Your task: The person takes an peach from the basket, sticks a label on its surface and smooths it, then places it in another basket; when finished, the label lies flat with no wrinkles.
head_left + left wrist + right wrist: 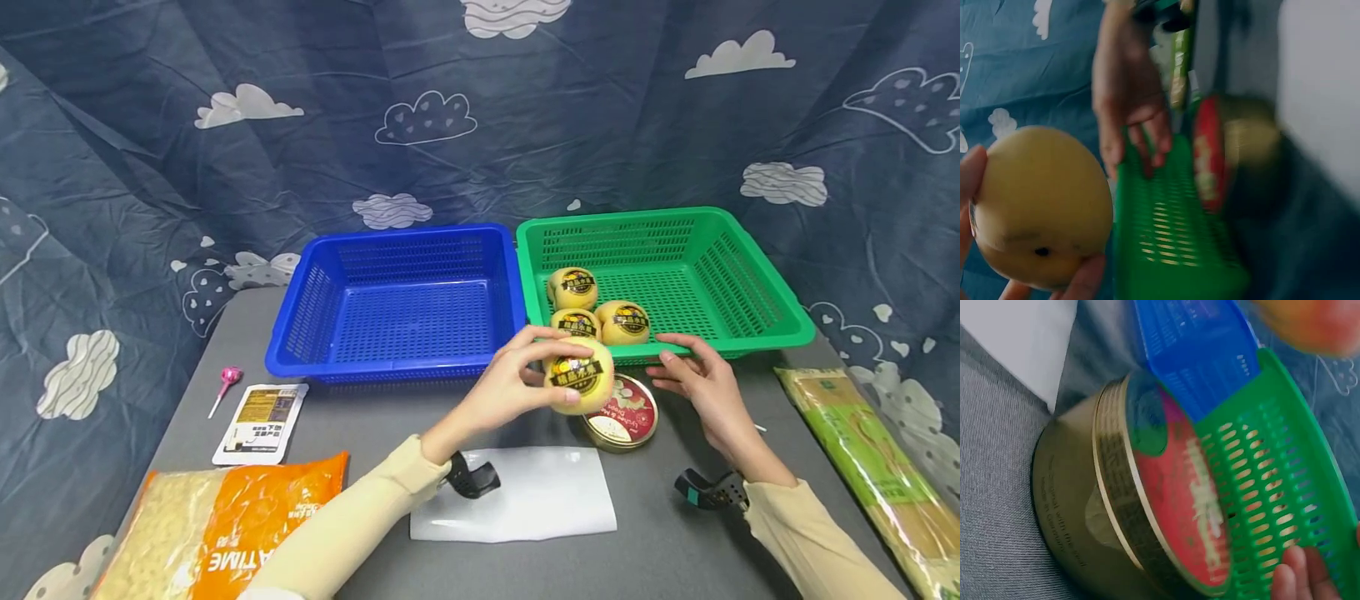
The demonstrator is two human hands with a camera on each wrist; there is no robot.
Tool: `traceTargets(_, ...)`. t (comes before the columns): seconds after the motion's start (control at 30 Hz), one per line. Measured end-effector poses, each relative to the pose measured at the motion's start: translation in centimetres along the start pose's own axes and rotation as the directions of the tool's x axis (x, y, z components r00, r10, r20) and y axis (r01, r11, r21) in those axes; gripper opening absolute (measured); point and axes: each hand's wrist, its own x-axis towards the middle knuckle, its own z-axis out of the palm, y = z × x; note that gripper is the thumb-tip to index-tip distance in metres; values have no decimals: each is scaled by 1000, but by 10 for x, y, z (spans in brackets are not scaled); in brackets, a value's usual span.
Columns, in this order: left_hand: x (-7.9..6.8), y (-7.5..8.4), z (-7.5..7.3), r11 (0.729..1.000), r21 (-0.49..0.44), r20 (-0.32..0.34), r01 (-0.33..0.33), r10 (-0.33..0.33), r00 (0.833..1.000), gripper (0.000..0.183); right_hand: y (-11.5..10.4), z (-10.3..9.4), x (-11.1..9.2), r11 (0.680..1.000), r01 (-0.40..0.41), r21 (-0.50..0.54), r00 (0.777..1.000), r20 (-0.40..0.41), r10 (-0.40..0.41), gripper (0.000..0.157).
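My left hand (517, 375) grips a round yellow fruit (592, 385) with a black label, thumb below and fingers over its top. It is held in front of the green basket (750, 343); its unlabelled side, with a small dark spot, faces the left wrist view. My right hand (701, 383) holds the basket's front rim, and some fingertips (1291, 572) lie against the outer slotted wall. Inside, several similar fruits (626, 323) sit in the front left corner. A round tin (630, 417) with a red lid stands before the basket, partly behind the held fruit.
A blue basket (397, 367) adjoins the green one on the left. A white sheet (517, 500) lies in front. To the left are a pink lollipop (230, 377), a white pouch (258, 425) and an orange bag (255, 517); a long green packet (862, 450) lies right.
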Motion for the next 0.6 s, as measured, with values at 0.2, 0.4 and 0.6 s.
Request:
traceTargets(0.2,66,2,2,993,119,-84,5,5,996,45,27,-11,8,1000,10,-27,996,-90,-13,41)
traceTargets(0.4,132,-9,9,964,250,-112,91,-64,992,44,26,-13,10,999,-19,-35,995,-96,16,48)
traceTargets(0.6,178,-21,25,920,329,-160,215,-170,972,41,12,-8,6,998,-7,64,999,-42,10,43)
